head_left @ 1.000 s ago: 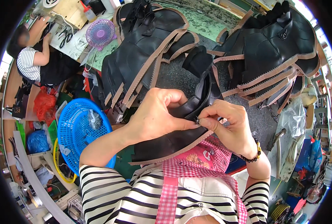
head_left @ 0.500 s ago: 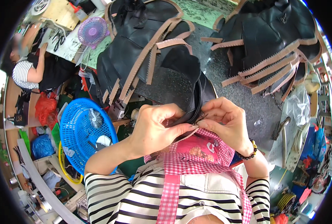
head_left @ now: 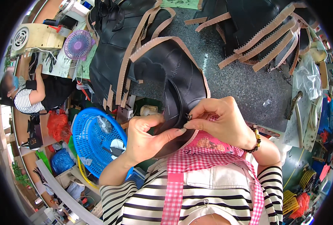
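Observation:
A black leather piece (head_left: 192,84) with a tan edge drapes from the table toward my apron and curls over on itself. It looks like a stitched upper. My left hand (head_left: 146,139) is closed on its folded near part, thumb pressed along the edge. Facing it, my right hand (head_left: 222,122) pinches a small dark metal piece (head_left: 189,116) at the leather's edge; a zipper pull is possible, but I cannot tell. The two thumb tips nearly meet. Just beyond lies a pile of black leather pieces (head_left: 108,56) with tan, saw-toothed strips.
More black leather pieces (head_left: 254,32) are heaped at the far right of the dark speckled table (head_left: 226,80). A hammer (head_left: 297,103) lies near a clear plastic bag (head_left: 309,77). At left are a blue basket (head_left: 95,112), a purple fan (head_left: 78,45) and a seated person (head_left: 28,93).
The leather piece has been opened out, with more of its stitched side and tan edge showing beyond my hands. My hands stay close together, slightly lower. The view has shifted.

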A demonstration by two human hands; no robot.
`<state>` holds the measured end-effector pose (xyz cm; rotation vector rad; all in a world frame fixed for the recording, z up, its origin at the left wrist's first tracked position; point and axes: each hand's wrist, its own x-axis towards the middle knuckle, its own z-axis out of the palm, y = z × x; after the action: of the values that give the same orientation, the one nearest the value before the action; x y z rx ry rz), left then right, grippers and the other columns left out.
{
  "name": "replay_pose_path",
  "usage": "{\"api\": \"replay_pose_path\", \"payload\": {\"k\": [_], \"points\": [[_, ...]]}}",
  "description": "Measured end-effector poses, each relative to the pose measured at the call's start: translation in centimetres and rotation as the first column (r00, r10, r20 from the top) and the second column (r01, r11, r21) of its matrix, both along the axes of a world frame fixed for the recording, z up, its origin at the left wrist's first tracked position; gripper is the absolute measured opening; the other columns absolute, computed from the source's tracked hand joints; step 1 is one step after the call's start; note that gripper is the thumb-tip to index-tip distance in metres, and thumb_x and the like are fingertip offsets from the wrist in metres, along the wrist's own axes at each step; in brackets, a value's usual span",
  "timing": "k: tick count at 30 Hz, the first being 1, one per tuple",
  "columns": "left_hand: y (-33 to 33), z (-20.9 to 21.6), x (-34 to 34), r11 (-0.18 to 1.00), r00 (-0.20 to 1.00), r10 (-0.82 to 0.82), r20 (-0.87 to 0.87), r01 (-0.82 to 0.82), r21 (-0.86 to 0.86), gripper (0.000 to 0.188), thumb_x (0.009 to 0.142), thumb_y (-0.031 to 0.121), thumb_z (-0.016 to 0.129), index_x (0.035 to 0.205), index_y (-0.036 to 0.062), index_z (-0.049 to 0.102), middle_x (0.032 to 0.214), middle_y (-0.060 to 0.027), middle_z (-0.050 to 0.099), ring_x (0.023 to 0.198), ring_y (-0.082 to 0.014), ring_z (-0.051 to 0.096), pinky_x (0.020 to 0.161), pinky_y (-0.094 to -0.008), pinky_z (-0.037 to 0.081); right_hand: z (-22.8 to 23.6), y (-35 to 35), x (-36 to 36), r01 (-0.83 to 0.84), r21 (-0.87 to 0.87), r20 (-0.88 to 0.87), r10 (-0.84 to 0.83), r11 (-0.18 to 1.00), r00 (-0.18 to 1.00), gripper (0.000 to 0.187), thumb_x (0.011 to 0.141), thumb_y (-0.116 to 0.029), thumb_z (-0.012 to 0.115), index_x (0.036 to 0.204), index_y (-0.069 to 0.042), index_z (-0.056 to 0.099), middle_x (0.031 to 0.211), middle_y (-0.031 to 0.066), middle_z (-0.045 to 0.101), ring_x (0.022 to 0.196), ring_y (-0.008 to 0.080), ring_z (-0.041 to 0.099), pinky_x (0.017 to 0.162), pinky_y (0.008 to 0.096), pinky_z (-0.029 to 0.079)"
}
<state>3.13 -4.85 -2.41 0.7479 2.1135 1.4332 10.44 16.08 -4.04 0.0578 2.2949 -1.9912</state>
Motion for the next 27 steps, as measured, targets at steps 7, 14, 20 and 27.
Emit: {"api": "replay_pose_path", "payload": {"k": [7,14,20,27], "points": [[-0.6,0.1,0.3,0.997,0.999,-0.036,0.006,0.036,-0.074,0.02,0.075,0.006,0.082,0.07,-0.0003,0.065,0.062,-0.0029,0.061,0.058,-0.003,0.048,0.053,-0.0236,0.039,0.6,0.1,0.2,-0.031,0.008,-0.021,0.031,0.999,0.999,0.015,0.08,-0.008,0.077,0.087,0.002,0.069,0.074,0.0109,0.071,0.064,0.0142,0.069,0.058,0.0256,0.054],[-0.3,0.3,0.1,0.996,0.997,-0.065,-0.038,0.062,-0.071,0.018,0.075,0.004,0.082,0.07,-0.0001,0.066,0.059,-0.0006,0.058,0.057,-0.0018,0.046,0.049,-0.023,0.037,0.6,-0.1,1.2,0.1,0.114,-0.184,-0.078,0.988,0.98,0.016,0.079,-0.009,0.078,0.09,0.0,0.071,0.079,0.011,0.07,0.067,0.0177,0.07,0.058,0.0266,0.055],[0.6,0.2,0.6,0.997,0.996,-0.071,0.054,0.071,0.003,0.017,0.077,0.004,0.08,0.072,-0.0016,0.065,0.059,-0.0058,0.057,0.056,-0.0038,0.042,0.05,-0.0257,0.036,0.3,0.1,1.5,0.113,0.231,-0.337,-0.029,0.966,0.941,0.014,0.077,-0.005,0.077,0.089,-0.001,0.071,0.078,0.0102,0.069,0.064,0.02,0.069,0.056,0.0275,0.053],[1.0,0.7,0.2,0.981,0.982,-0.19,-0.015,0.189,-0.047,0.011,0.075,0.001,0.08,0.077,-0.0024,0.07,0.064,-0.0092,0.065,0.06,-0.0047,0.056,0.054,-0.0251,0.043,0.4,1.3,1.5,-0.004,0.281,-0.287,0.088,0.96,0.954,0.021,0.072,-0.006,0.08,0.09,-0.002,0.07,0.082,0.0096,0.069,0.068,0.0217,0.068,0.059,0.0294,0.053]]}}
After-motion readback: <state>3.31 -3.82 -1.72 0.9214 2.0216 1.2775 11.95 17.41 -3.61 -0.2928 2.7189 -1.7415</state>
